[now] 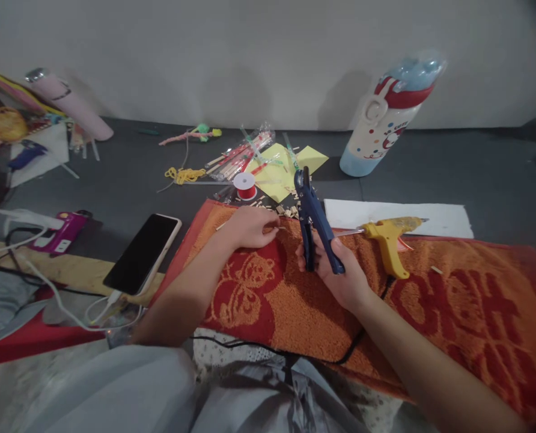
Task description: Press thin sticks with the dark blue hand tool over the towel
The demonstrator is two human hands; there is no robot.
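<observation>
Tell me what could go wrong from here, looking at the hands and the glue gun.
1. The left hand is close to the blue hand tool in the right hand; a slip might nip a finger.
2. The black cord, apparently the yellow glue gun's, runs down over the orange towel; a snag could drag the gun.
3. Small wooden pieces lie loose near both hands, so a bump could scatter them.

Creased grey clothing (115, 391) is worn, leaving 2 hands (255, 227) and forearms (180, 288) bare.
</observation>
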